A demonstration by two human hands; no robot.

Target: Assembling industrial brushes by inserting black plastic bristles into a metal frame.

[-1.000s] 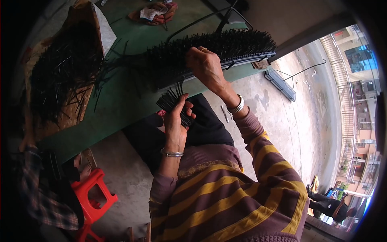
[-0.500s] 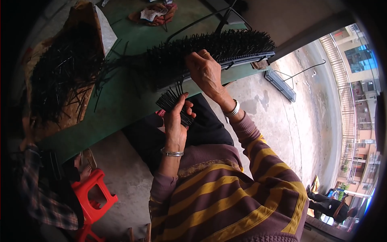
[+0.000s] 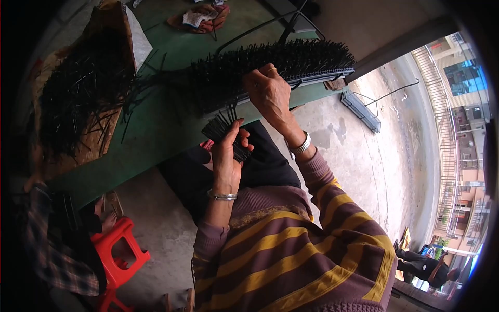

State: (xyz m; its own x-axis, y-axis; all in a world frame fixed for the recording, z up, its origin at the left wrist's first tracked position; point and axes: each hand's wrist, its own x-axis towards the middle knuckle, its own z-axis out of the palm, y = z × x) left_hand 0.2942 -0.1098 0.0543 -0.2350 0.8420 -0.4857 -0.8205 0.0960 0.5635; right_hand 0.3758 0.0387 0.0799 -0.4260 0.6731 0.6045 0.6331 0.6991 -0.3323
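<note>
My left hand point(image 3: 225, 156) is closed around a bundle of thin black strips point(image 3: 216, 128), whose ends fan out above the thumb. Close by, up and to the right, my right hand point(image 3: 271, 99) has its fingers pinched together at the near side of a long rack point(image 3: 325, 76). Whatever sits between those fingertips is hidden behind the hand. Densely packed short black pieces point(image 3: 283, 53) stand in a bristly row along the rack. It lies along the near edge of a green table point(image 3: 156, 148), with a bent metal rod frame rising behind it.
Far left, a heap of loose black strips point(image 3: 86, 88) lies on brown sheeting. A crumpled cloth point(image 3: 200, 18) rests at the table's back. Another person's plaid sleeve point(image 3: 65, 260) shows beside a red stool point(image 3: 118, 252). A second rack point(image 3: 362, 112) is on the floor at right.
My right hand has shifted slightly right and toward me along the rack. The left hand and its bundle have barely moved.
</note>
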